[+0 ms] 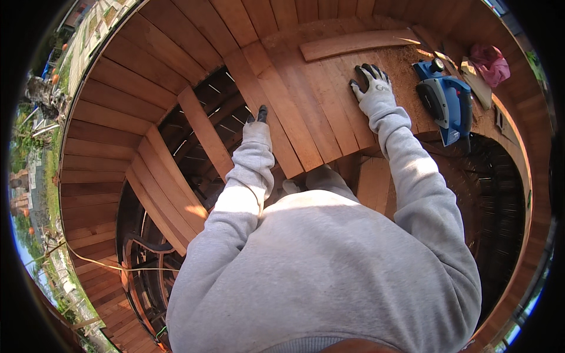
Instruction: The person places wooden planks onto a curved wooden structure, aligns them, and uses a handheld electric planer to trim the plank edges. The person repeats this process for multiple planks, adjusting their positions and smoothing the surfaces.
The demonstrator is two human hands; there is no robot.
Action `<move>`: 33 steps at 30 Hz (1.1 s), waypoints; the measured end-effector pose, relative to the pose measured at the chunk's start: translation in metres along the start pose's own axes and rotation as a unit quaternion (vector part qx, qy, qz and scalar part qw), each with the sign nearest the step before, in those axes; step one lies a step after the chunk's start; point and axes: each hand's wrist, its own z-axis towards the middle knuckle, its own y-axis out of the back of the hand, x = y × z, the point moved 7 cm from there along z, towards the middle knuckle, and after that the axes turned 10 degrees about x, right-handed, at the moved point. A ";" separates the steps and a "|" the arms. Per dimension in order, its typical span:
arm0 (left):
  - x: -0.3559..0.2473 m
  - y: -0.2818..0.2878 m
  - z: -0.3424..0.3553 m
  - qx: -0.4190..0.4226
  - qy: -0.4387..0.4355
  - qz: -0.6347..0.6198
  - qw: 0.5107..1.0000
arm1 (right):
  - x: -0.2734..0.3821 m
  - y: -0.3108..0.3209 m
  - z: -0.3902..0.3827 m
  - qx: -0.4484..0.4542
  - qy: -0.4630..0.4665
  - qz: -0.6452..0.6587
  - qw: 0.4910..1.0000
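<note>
My right hand (376, 89), in a white glove with dark fingertips, lies flat with spread fingers on reddish-brown wooden boards (329, 112) fitted side by side. At the left edge of this planked surface, my left hand (257, 128), gloved alike, is closed at the edge of a wooden board (281, 141). One dark fingertip points forward along it; the other fingers are mostly hidden. To the right of my right hand, a blue electric hand planer (444, 103) rests among wood shavings. Beyond my hands lies a loose, slightly curved wooden strip (359, 44).
A curved wall of wooden slats (106, 117) surrounds me. Open gaps show dark framing (220, 97) at left, crossed by a single board (206, 132). A dark opening (494, 182) lies at right. A pink bag (489, 65) and a yellowish cord (118, 267) are near the wall.
</note>
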 end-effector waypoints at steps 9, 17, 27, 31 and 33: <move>0.014 -0.002 0.009 0.127 -0.032 0.067 0.989 | 0.000 -0.003 0.003 -0.002 -0.004 -0.009 1.000; -0.036 -0.010 -0.039 0.144 -0.177 0.554 0.801 | 0.001 -0.005 0.003 -0.009 0.004 -0.018 1.000; -0.039 -0.013 -0.041 0.154 -0.193 0.554 0.795 | 0.002 -0.003 0.003 0.006 -0.003 -0.020 1.000; -0.039 -0.012 -0.040 0.155 -0.193 0.555 0.794 | 0.001 -0.005 0.003 0.016 -0.021 -0.037 0.999; -0.039 -0.014 -0.039 0.158 -0.194 0.555 0.793 | 0.001 -0.005 0.003 0.023 -0.030 -0.045 0.998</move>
